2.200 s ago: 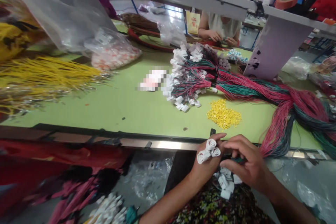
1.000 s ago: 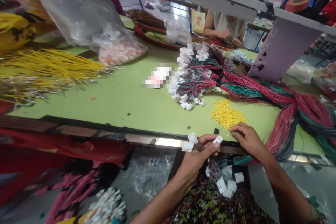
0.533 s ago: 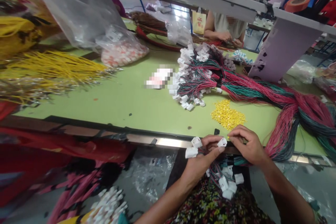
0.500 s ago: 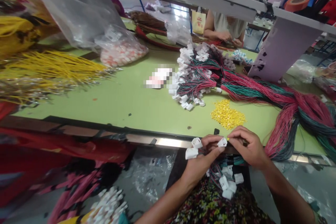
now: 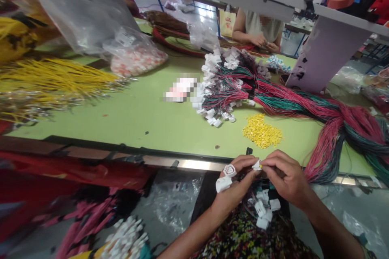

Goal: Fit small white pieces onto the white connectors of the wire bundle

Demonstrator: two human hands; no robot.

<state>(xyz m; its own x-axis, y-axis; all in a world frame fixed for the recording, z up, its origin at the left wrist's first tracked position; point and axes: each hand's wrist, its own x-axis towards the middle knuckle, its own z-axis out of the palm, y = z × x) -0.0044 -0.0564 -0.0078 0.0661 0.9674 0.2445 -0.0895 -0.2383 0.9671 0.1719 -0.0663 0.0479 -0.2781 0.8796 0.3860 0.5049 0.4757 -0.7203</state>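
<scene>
White plastic wire connectors (image 5: 230,170) sit in my hands, just in front of the steel edge strip (image 5: 194,165) of the green table (image 5: 121,129). My left hand (image 5: 234,182) has two of them lodged against its fingers (image 5: 240,161), and a third, smaller connector (image 5: 257,165) is pinched between those fingertips and my right hand (image 5: 285,178). The right fingers (image 5: 273,161) are closed together on that small piece, so both hands touch it. Below my hands, a tangle of thin red and green wires (image 5: 251,199) hangs with more white connectors (image 5: 260,209) on it, just above my floral clothing (image 5: 252,238). On the table, a small heap of yellow plastic pieces (image 5: 261,130) lies near my hands, beside a long bundle of red and green wires (image 5: 291,105) whose connector ends (image 5: 209,105) fan out in a white cluster. Farther left lie a sheaf of yellow wires (image 5: 51,77) and a clear bag of pinkish-white parts (image 5: 135,60). A blurred patch (image 5: 179,89) hides one item on the table. Across the table, a co-worker's hands (image 5: 264,42) work at something too small to make out.
</scene>
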